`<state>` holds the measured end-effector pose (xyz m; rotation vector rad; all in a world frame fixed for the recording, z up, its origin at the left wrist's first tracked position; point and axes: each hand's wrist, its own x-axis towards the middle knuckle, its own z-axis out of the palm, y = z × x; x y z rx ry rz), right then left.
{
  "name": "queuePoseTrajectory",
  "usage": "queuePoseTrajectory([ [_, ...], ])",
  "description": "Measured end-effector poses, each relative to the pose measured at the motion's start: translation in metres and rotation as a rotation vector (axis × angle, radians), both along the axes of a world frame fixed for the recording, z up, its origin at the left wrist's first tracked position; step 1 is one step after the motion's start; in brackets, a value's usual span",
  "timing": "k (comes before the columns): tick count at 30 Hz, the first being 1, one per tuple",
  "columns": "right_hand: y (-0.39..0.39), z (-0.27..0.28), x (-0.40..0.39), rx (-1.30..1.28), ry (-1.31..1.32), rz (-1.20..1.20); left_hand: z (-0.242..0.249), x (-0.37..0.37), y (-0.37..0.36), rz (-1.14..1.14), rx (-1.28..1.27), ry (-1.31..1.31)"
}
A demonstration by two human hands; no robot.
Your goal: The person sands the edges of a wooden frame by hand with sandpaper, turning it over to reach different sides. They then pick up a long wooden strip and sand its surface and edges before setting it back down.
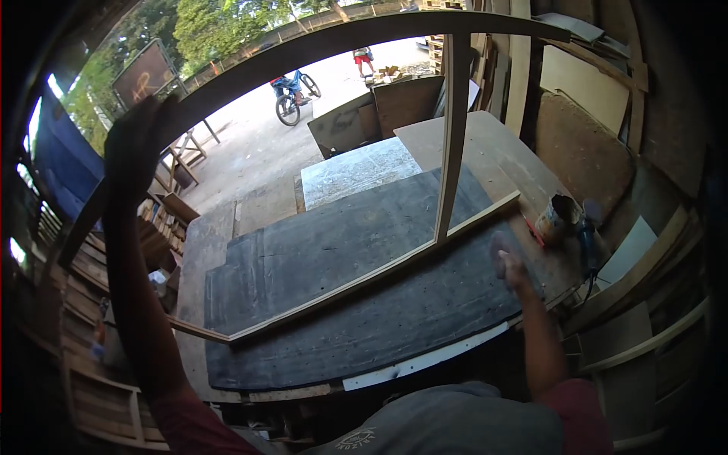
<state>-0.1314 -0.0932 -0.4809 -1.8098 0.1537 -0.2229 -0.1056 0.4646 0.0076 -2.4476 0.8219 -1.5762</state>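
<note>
A wooden frame stands tilted up on the workbench, its long top rail arching across the view and its lower rail resting on the dark board. My left hand, raised high and in shadow, is closed around the top rail near its left end. Low on the right, over the dark board, my right hand is closed on a dark, flat, oval pad. The pad is blurred and sits just beyond the lower rail's right end.
At the bench's right edge stand a stained can and a power tool with a cord. Boards and panels lean along the right wall. Outside are a person on a bicycle and another person.
</note>
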Motion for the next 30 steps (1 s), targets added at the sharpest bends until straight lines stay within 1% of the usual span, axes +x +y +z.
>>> queuePoseTrajectory([
  [1, 0.014, -0.004, 0.018, 0.022, -0.106, 0.051, 0.005, 0.002, -0.030, 0.129, -0.040, 0.106],
  [2, 0.031, -0.010, 0.036, 0.048, -0.209, 0.101, 0.007, 0.001, -0.063, 0.186, -0.017, 0.118],
  [4, 0.053, -0.043, 0.086, 0.059, -0.216, 0.183, -0.002, 0.028, -0.105, -0.031, 0.075, -0.060],
  [6, 0.064, -0.013, 0.098, -0.280, -0.240, 0.148, -0.009, 0.019, -0.174, 0.031, 0.090, -0.040],
  [7, 0.063, -0.020, 0.121, -0.428, -0.394, 0.013, -0.014, 0.021, -0.199, 0.049, 0.076, -0.079],
  [8, 0.058, -0.029, 0.140, -0.497, -0.451, -0.142, -0.018, 0.026, -0.218, 0.021, 0.118, -0.186],
  [10, 0.049, -0.043, 0.172, -0.586, -0.484, -0.275, -0.030, 0.031, -0.249, 0.346, 0.070, -0.228],
  [11, 0.046, -0.053, 0.182, -0.566, -0.473, -0.286, -0.033, 0.041, -0.248, 0.287, -0.034, -0.233],
  [12, 0.045, -0.065, 0.188, -0.732, -0.356, -0.003, -0.034, 0.051, -0.240, 0.234, -0.141, -0.230],
  [13, 0.044, -0.073, 0.191, -0.882, -0.237, 0.285, -0.034, 0.058, -0.235, 0.273, -0.192, -0.224],
  [14, 0.035, -0.078, 0.188, -0.867, -0.234, 0.282, -0.035, 0.063, -0.233, 0.310, -0.247, -0.221],
  [16, -0.003, -0.089, 0.177, -0.811, -0.819, 0.215, -0.034, 0.065, -0.239, 0.447, -0.373, -0.215],
  [17, -0.034, -0.086, 0.191, -0.774, -0.713, 0.174, -0.035, 0.073, -0.230, 0.393, -0.371, -0.254],
  [18, -0.068, -0.082, 0.208, -0.731, -0.601, 0.136, -0.032, 0.073, -0.223, 0.461, -0.375, -0.178],
  [19, -0.107, -0.082, 0.224, -0.777, -0.482, 0.056, -0.032, 0.078, -0.220, 0.411, -0.371, -0.195],
  [20, -0.131, -0.084, 0.236, -0.822, -0.364, -0.023, -0.032, 0.082, -0.218, 0.361, -0.370, -0.215],
  [21, -0.126, -0.091, 0.242, -0.813, -0.360, -0.023, -0.031, 0.084, -0.218, 0.361, -0.361, -0.213],
  [23, -0.121, -0.103, 0.258, -1.143, -0.603, -0.550, -0.030, 0.086, -0.220, 0.441, -0.410, -0.164],
  [24, -0.087, -0.082, 0.241, -0.665, -0.227, -0.319, -0.031, 0.087, -0.222, 0.436, -0.419, -0.169],
  [25, -0.053, -0.111, 0.237, -0.817, -0.440, -0.254, -0.031, 0.087, -0.224, 0.440, -0.424, -0.170],
  [26, -0.022, -0.090, 0.212, -0.767, -0.290, 0.046, -0.032, 0.087, -0.226, 0.445, -0.430, -0.169],
  [27, 0.008, -0.097, 0.189, -0.839, -0.588, -0.036, -0.032, 0.085, -0.228, 0.443, -0.435, -0.170],
  [28, -0.003, -0.101, 0.193, -0.840, -0.585, -0.038, -0.032, 0.084, -0.230, 0.428, -0.420, -0.163],
  [30, -0.058, -0.107, 0.210, -0.675, -0.455, 0.095, -0.032, 0.083, -0.232, 0.417, -0.404, -0.151],
])
